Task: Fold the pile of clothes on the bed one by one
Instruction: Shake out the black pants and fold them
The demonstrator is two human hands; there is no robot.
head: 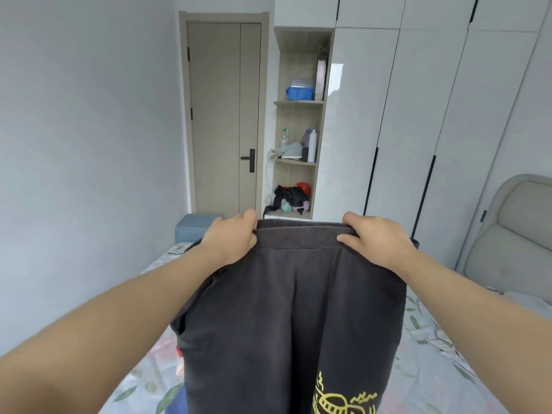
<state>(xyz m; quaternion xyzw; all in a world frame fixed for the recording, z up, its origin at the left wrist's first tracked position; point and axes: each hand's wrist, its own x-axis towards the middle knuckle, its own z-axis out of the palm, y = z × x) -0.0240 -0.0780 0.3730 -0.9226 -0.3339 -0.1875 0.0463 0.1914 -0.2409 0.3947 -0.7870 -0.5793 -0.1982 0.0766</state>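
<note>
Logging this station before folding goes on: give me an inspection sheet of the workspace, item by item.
Surface: bed with a leaf-print sheet, largely hidden by the held garment.
Job's things: dark grey garment with a yellow print, held up by its waistband above the bed; red cloth and blue cloth peek out at its left edge.
Clutter: shelf niche holds a blue basket, bottles and a dark heap.
Hands: left hand and right hand each grip one end of the waistband.
Cables: white cable hangs beside the shelf niche.
Surroundings: closed door, white wardrobe, padded headboard, blue stool.
</note>
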